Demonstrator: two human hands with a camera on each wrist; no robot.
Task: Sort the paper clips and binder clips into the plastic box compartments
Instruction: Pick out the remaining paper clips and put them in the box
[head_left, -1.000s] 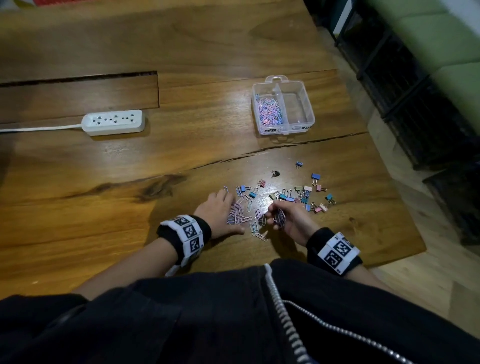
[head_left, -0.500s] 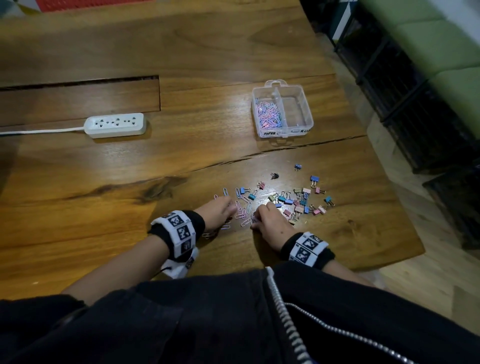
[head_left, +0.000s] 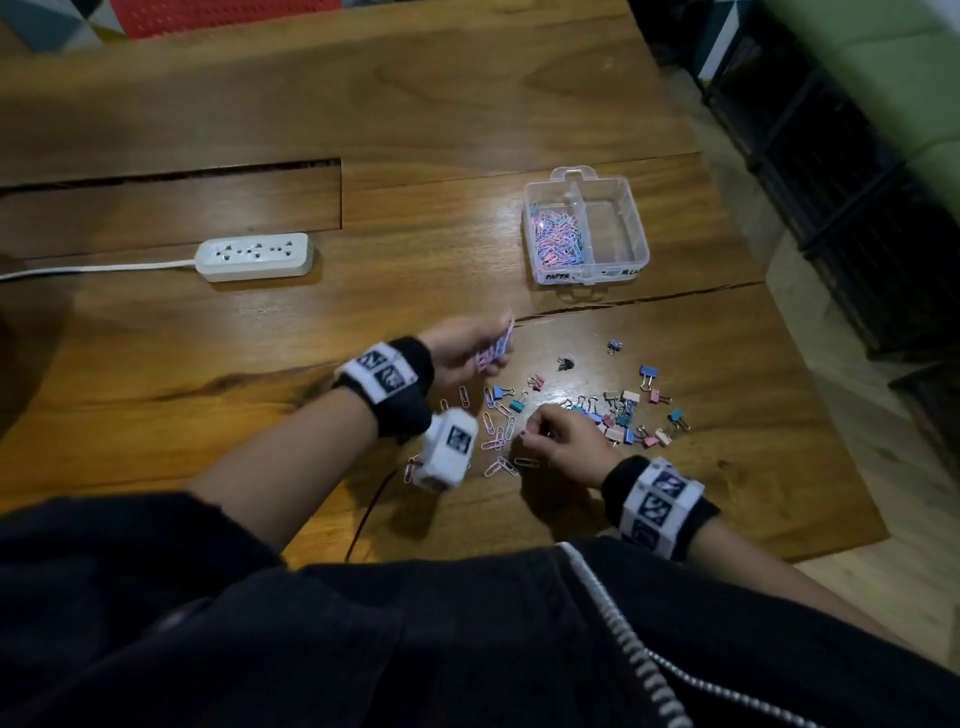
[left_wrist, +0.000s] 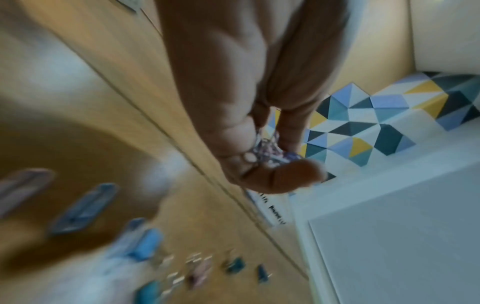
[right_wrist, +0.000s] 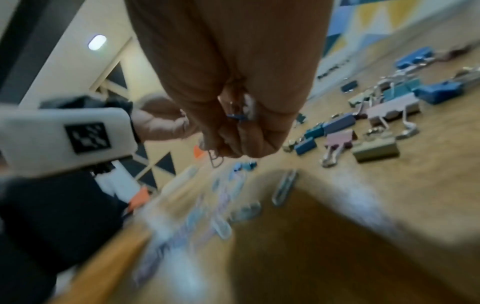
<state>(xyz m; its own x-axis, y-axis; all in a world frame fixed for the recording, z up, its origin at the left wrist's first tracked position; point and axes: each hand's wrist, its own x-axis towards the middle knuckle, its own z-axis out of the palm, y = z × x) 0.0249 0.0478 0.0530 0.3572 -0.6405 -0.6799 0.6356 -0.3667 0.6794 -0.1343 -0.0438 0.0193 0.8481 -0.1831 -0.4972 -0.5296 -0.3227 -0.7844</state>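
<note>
The clear plastic box (head_left: 640, 236) stands at the back right of the wooden table; its left compartment holds a heap of pink and blue paper clips (head_left: 557, 240), its right compartment looks bare. My left hand (head_left: 470, 349) is raised above the table and grips a bunch of paper clips (left_wrist: 270, 151) between thumb and fingers. My right hand (head_left: 558, 435) is low over the loose paper clips (head_left: 498, 441), its fingers curled round a few clips (right_wrist: 237, 116). Coloured binder clips (head_left: 631, 410) lie scattered to its right.
A white power strip (head_left: 255, 256) with its cord lies at the left. A long crack runs across the table in front of the box. The table's right edge drops to the floor beside dark wire shelving (head_left: 852, 171). A small black clip (head_left: 565, 363) lies apart.
My left hand has lifted off the table with a bunch of paper clips and moved forward towards the box. My right hand stays low among the loose clips.
</note>
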